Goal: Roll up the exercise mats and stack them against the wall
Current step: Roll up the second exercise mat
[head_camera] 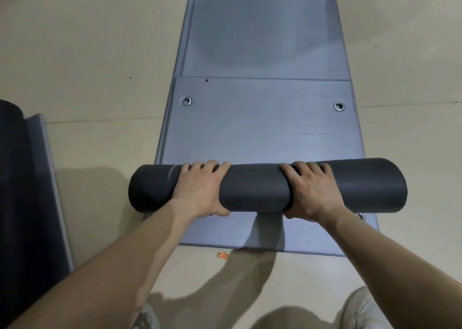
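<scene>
Head cam had the left hand (200,191) and right hand (312,191) both gripping the rolled mat (257,191), fingers curled over the top and thumbs on the near side. The roll lay crosswise on a flat blue mat (262,128) on the floor. I figured the trick was even pressure on both sides and a tight roll, so the ends wouldn't telescope.

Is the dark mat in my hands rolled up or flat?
Rolled up: the dark mat forms a full cylinder, gripped by the left hand and right hand.
</scene>
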Demonstrator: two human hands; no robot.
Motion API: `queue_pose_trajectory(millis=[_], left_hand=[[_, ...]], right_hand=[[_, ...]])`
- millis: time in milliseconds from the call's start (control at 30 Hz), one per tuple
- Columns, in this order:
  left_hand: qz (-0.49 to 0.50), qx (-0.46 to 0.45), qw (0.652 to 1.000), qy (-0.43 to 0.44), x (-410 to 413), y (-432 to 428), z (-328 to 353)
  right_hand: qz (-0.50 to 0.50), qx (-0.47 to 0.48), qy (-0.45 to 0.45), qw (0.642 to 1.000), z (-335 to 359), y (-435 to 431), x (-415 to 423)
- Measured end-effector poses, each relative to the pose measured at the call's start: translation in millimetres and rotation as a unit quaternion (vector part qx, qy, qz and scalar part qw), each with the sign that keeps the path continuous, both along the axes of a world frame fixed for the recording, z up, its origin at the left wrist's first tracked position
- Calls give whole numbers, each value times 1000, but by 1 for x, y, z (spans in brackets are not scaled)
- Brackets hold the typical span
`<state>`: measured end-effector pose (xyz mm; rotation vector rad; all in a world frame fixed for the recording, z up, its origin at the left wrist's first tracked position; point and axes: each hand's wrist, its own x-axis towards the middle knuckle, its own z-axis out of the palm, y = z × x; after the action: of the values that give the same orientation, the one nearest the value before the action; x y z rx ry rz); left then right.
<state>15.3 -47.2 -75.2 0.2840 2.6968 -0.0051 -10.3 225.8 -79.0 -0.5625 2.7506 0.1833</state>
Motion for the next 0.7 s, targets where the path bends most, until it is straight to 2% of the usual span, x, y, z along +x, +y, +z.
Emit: queue_pose_trajectory(millis=[100, 200, 267, 367, 433, 500, 533, 567, 633, 700], left_hand=[[-8, 16, 995, -94, 27, -1, 10], [-1, 47, 976, -212, 39, -2, 19], [5, 58, 967, -247, 30, -2, 22], [45, 75, 957, -277, 17, -3, 26], [64, 74, 962, -255, 21, -5, 30], [113, 55, 985, -117, 38, -5, 32], [137, 36, 989, -34, 53, 0, 31], [145, 11, 989, 9, 70, 7, 29], [140, -28, 990, -11, 94, 22, 19], [134, -36, 990, -31, 86, 27, 4]], right_hand=[[13, 20, -94, 995, 17, 0, 30], [4, 6, -173, 985, 25, 3, 53], [-26, -13, -169, 985, 25, 5, 66], [-29, -24, -79, 996, 18, 14, 95], [-1, -16, -60, 998, 12, 20, 108], [6, -17, -77, 997, 12, 20, 88], [-2, -26, -89, 996, 14, 18, 69], [-8, -28, -102, 994, 18, 14, 49], [-8, -13, -107, 994, 25, 8, 25], [-22, -16, -69, 997, 20, 8, 32]])
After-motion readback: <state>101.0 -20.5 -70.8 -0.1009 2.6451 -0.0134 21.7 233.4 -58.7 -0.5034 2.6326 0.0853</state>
